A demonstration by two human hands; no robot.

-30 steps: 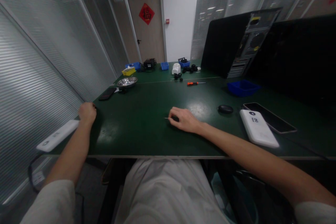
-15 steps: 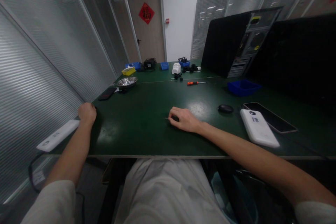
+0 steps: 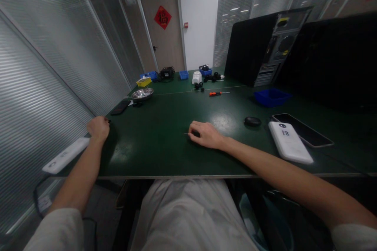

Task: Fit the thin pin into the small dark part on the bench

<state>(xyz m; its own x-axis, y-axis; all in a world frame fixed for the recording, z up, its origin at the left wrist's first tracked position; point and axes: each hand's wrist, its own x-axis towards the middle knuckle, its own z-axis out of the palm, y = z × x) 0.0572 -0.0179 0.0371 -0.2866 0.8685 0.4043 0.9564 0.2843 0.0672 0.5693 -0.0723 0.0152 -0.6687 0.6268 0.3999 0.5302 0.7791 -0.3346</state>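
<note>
At the table [image 3: 150, 153], right fingers [image 3: 195, 124] pinched a thin stick [image 3: 185, 133], likely light, best held by its end; left fingers [image 3: 104, 120] curled, hold unclear.

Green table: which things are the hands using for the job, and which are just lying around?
Seem to be in use:
- thin stick in the right hand
- small dark thing at the left hand

Just lying about, I think:
- orange screwdriver
- metal bowl
- black mouse
- blue tray on the right
</note>
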